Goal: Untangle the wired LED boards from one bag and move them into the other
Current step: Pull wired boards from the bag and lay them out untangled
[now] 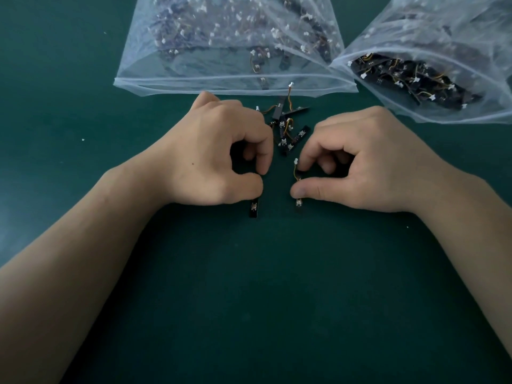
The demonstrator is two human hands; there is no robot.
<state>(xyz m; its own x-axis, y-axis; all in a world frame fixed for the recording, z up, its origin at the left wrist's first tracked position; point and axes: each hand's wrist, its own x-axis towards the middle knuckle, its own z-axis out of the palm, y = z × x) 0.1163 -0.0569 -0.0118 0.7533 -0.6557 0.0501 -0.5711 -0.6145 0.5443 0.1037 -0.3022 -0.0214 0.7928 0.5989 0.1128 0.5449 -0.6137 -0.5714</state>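
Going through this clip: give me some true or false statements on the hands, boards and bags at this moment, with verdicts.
1. The left hand pinches a board. True.
2. The right hand is empty. False: it pinches a wired board.
3. A tangled pile lies on the table in front of the left bag. True.
4. Only one bag is in view. False: a right bag lies beside the left one.
5. Both bags are empty. False: both hold boards.

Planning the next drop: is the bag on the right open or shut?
Open. The right bag gapes at its mouth, lips apart, LED boards bare between them.
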